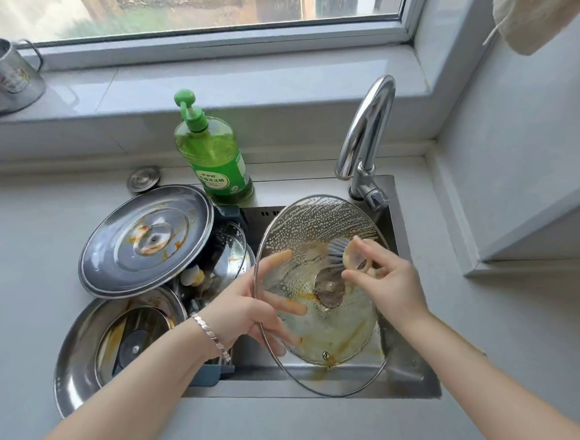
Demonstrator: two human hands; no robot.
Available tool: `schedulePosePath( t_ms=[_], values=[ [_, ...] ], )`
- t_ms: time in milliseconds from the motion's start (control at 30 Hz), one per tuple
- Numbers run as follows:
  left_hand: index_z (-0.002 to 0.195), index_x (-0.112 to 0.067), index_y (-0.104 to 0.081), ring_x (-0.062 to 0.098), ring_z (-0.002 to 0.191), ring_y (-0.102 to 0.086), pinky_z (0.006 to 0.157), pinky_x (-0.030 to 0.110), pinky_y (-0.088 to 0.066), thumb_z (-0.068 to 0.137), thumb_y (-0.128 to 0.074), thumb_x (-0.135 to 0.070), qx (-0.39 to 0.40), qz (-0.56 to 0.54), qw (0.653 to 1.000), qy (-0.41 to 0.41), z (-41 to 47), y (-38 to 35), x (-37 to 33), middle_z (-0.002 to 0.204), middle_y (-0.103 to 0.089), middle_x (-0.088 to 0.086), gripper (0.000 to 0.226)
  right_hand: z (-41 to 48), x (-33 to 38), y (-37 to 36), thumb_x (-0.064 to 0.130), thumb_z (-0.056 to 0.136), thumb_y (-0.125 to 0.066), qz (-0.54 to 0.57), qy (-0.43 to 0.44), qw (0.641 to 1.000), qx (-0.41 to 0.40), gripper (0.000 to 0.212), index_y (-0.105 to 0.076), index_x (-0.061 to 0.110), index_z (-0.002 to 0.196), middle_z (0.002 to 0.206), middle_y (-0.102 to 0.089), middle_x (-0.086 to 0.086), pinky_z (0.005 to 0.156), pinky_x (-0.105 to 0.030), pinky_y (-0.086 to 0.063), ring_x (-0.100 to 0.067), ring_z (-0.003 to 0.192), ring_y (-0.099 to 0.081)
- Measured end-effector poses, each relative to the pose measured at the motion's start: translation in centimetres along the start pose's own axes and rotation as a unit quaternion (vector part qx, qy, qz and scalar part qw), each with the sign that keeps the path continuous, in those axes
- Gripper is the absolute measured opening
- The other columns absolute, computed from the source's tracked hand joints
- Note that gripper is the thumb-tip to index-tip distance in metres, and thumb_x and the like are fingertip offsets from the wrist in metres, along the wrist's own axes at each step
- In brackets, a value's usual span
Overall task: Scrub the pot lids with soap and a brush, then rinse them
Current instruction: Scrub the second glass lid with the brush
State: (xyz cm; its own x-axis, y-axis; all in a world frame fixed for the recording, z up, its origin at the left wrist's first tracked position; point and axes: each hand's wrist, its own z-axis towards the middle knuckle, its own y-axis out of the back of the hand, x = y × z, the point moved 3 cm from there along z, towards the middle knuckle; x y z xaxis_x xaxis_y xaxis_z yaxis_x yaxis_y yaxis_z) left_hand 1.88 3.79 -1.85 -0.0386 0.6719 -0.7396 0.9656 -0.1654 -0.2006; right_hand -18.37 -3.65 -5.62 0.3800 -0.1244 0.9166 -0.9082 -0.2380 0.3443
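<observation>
At upper left of the frame a mug (12,76) is sitting on the sill. Below it, at mid left, a steel lid (143,240) is leaning on a pile of other lids, with orange smears showing round its knob; by my reading these are waiting their turn. Just right of that, the soap bottle (217,159) is standing at the sink's back edge.

Moving to centre, the left hand (241,314) is gripping the glass lid (335,333) by its left rim. Its fingers are spreading behind the glass, and the thumb is seemingly lying on the near face, though blur makes this hard to judge. The lid is hanging tilted over the sink (411,376), with its knob showing through the glass on the far side.

Right of centre, the right hand (385,283) is closing round the brush (338,249), whose bristles are pointing left and pressing on the lid's upper right. Foam is covering the upper half, while orange grease is clinging to the lower half and bottom rim. So the unscrubbed patch is lying below the brush, toward the frame's bottom, nearer the right hand. I judge the scrubbing is about half done. The tap (368,129) is standing at upper right with no water running.
</observation>
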Motion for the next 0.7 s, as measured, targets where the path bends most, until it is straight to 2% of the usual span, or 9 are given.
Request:
schedulePosePath(
  t_ms=[67, 167, 233, 333, 400, 467, 533, 600, 700],
  values=[
    [0.124, -0.045, -0.038, 0.04, 0.07, -0.068, 0.054, 0.041, -0.058, 0.059, -0.05, 0.011, -0.01, -0.003, 1.0, -0.005, -0.1, 0.2, -0.1, 0.101, -0.069, 0.024, 0.086, 0.2, -1.1, 1.1, 0.019, 0.072, -0.079, -0.06, -0.049, 0.995, -0.065, 0.057, -0.059, 0.03, 0.123, 0.129, -0.055, 0.013, 0.084, -0.018, -0.04, 0.002, 0.093, -0.052],
    [0.127, -0.044, -0.038, 0.04, 0.068, -0.068, 0.055, 0.043, -0.057, 0.058, -0.05, 0.012, -0.034, -0.005, 0.999, -0.007, 0.1, 0.6, 0.0, 0.1, -0.069, 0.024, 0.09, -1.4, -1.7, -0.8, 0.022, 0.07, -0.08, -0.098, -0.023, 0.993, 0.054, 0.057, -0.059, 0.035, 0.122, 0.12, -0.049, 0.024, 0.086, -0.017, -0.04, 0.003, 0.098, -0.052],
    [0.128, -0.043, -0.037, 0.041, 0.069, -0.068, 0.055, 0.043, -0.057, 0.057, -0.05, 0.014, -0.044, -0.013, 0.999, -0.006, 0.1, 1.1, 0.3, 0.099, -0.069, 0.024, 0.092, -1.6, -2.4, -0.7, 0.021, 0.071, -0.08, -0.102, -0.032, 0.993, 0.048, 0.055, -0.06, 0.032, 0.121, 0.115, -0.053, 0.022, 0.085, -0.019, -0.041, -0.001, 0.093, -0.054],
    [0.134, -0.039, -0.036, 0.042, 0.071, -0.068, 0.056, 0.043, -0.057, 0.069, -0.046, 0.024, -0.067, -0.038, 0.997, -0.01, 0.2, 1.6, 0.9, 0.099, -0.068, 0.025, 0.092, -0.4, -4.4, 2.1, 0.024, 0.078, -0.074, 0.021, -0.166, 0.977, -0.132, 0.042, -0.062, 0.017, 0.117, 0.101, -0.064, 0.0, 0.063, -0.023, -0.045, -0.012, 0.072, -0.056],
    [0.137, -0.037, -0.034, 0.042, 0.071, -0.068, 0.055, 0.041, -0.058, 0.076, -0.038, 0.027, -0.086, -0.08, 0.993, -0.016, 0.4, 1.8, 1.4, 0.1, -0.067, 0.028, 0.089, -0.5, -5.7, 2.6, 0.036, 0.076, -0.074, 0.091, -0.277, 0.94, -0.178, 0.035, -0.063, 0.007, 0.092, 0.078, -0.059, -0.006, 0.048, -0.022, -0.036, -0.015, 0.055, -0.048],
    [0.138, -0.038, -0.033, 0.042, 0.071, -0.068, 0.055, 0.04, -0.058, 0.078, -0.035, 0.026, -0.093, -0.126, 0.987, -0.032, 0.6, 1.8, 1.8, 0.102, -0.066, 0.03, 0.087, -1.0, -5.9, 1.1, 0.044, 0.07, -0.076, 0.151, -0.351, 0.915, -0.126, 0.042, -0.05, 0.011, 0.074, 0.07, -0.054, -0.006, 0.039, -0.019, -0.026, -0.012, 0.049, -0.036],
    [0.138, -0.04, -0.031, 0.041, 0.07, -0.068, 0.056, 0.04, -0.058, 0.08, -0.035, 0.025, -0.092, -0.16, 0.981, -0.054, 0.8, 1.6, 2.0, 0.103, -0.065, 0.03, 0.087, -1.2, -5.6, -0.6, 0.041, 0.067, -0.078, 0.252, -0.395, 0.882, -0.053, 0.043, -0.048, 0.014, 0.083, 0.078, -0.063, -0.008, 0.033, -0.015, -0.021, -0.01, 0.047, -0.036],
    [0.137, -0.041, -0.031, 0.04, 0.071, -0.069, 0.057, 0.041, -0.058, 0.081, -0.036, 0.025, -0.087, -0.187, 0.976, -0.069, 0.7, 1.4, 2.2, 0.104, -0.065, 0.03, 0.087, -1.1, -4.5, -1.5, 0.033, 0.067, -0.075, 0.345, -0.392, 0.853, -0.01, 0.035, -0.055, 0.012, 0.086, 0.076, -0.069, -0.008, 0.028, -0.011, -0.02, -0.004, 0.036, -0.034],
    [0.134, -0.047, -0.03, 0.042, 0.083, -0.068, 0.058, 0.04, -0.058, 0.082, -0.041, 0.022, -0.074, -0.214, 0.972, -0.066, 0.5, 1.1, 2.9, 0.108, -0.065, 0.027, 0.088, -0.6, -2.8, -1.8, 0.013, 0.088, -0.058, 0.432, -0.347, 0.832, -0.005, 0.013, -0.054, 0.008, 0.078, 0.072, -0.066, -0.01, 0.025, -0.01, -0.026, -0.001, 0.026, -0.038]
  ],
)
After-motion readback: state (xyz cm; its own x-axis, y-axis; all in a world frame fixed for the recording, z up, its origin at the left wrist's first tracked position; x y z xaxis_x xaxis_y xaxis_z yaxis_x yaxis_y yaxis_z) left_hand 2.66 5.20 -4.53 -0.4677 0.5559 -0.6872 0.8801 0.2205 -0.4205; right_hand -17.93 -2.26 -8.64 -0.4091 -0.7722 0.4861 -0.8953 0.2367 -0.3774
